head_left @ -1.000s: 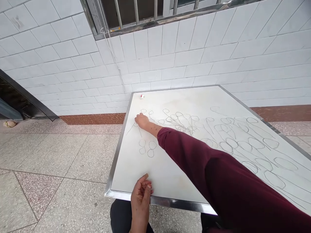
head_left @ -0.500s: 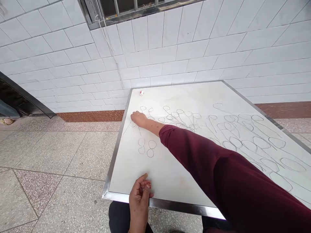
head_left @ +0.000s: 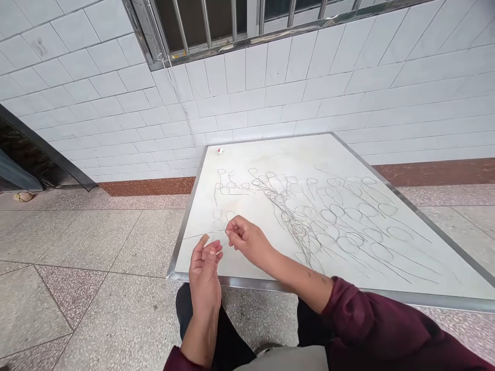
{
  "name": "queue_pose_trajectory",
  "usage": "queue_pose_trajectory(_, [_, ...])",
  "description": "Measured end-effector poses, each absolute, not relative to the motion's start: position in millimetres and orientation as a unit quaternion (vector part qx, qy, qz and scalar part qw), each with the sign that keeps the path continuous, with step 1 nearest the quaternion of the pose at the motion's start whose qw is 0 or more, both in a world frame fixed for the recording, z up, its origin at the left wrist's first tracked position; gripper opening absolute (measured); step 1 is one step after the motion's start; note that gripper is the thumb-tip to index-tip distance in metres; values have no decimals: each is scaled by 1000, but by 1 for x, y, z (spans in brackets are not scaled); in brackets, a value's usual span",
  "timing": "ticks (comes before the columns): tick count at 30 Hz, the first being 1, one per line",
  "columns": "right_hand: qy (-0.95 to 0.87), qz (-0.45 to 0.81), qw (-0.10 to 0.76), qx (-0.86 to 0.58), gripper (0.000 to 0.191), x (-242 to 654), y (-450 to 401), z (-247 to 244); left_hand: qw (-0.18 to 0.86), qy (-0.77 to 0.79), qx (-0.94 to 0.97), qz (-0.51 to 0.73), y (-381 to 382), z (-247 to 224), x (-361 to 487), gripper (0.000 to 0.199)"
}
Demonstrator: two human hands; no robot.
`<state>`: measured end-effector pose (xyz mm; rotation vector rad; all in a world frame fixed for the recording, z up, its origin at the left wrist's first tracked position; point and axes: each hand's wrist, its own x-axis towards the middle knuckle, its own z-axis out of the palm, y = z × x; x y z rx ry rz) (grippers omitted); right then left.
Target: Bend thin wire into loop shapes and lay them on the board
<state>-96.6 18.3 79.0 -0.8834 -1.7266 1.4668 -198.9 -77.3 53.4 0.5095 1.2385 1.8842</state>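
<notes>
My right hand (head_left: pixel 247 239) is raised over the near left part of the white table, thumb and fingertips pinched on a thin dark wire (head_left: pixel 193 236). That wire stretches left past the fingertips of my left hand (head_left: pixel 204 263). Palm turned up, my left hand is beside the right one at the near edge. Its thumb presses toward the curled fingers; whatever they hold is too small to make out. A tan wrap covers one fingertip. Looped wires (head_left: pixel 228 181) with straight tails lie beyond both hands.
The white table (head_left: pixel 240 263) has a metal rim. Many more looped wires (head_left: pixel 351 239) spread over its right side. A small red and white object (head_left: pixel 220 151) sits at the far left corner. A tiled wall (head_left: pixel 247 103) stands behind, below a barred window (head_left: pixel 232 26).
My right hand has drawn back from the far left of the table to beside my left hand, bringing a wire. My left hand has risen slightly and shifted left. The view has shifted too.
</notes>
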Motion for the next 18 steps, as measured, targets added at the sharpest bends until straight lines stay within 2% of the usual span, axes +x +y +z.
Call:
queue_pose_trajectory(5, [-639, 599, 362, -319, 7, -64, -27, 77, 399, 490, 197, 749, -98, 69, -174, 35])
queue_pose_trajectory(12, [-562, 738, 261, -269, 23, -28, -46, 82, 387, 556, 285, 678, -126, 67, -160, 32])
queue_pose_trajectory(15, [-544, 753, 266, -257, 30, -19, -50, 76, 373, 588, 323, 641, -132, 69, -156, 32])
queue_pose_trajectory(18, [-520, 763, 278, -263, 29, -14, -51, 71, 367, 606, 336, 621, -133, 70, -152, 33])
